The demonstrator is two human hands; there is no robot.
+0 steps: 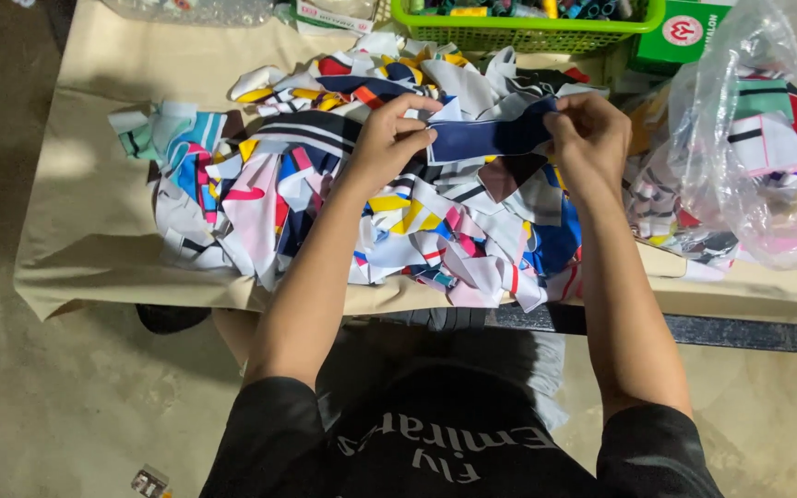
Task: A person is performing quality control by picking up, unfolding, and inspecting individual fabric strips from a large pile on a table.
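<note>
Pinching a navy fabric strip [491, 138] taut betw. left hand [389, 138] & right hand [588, 138], over soft multicolour scrap pile [325, 212].

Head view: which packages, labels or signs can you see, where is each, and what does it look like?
Green box: top right, beside the green basket; rectangular, green with a round red-and-white label.
White box: top centre, left of the basket; flat, white with red print.
Clear bag: right edge of the table; crumpled plastic holding fabric scraps.
No screens in view.
</note>
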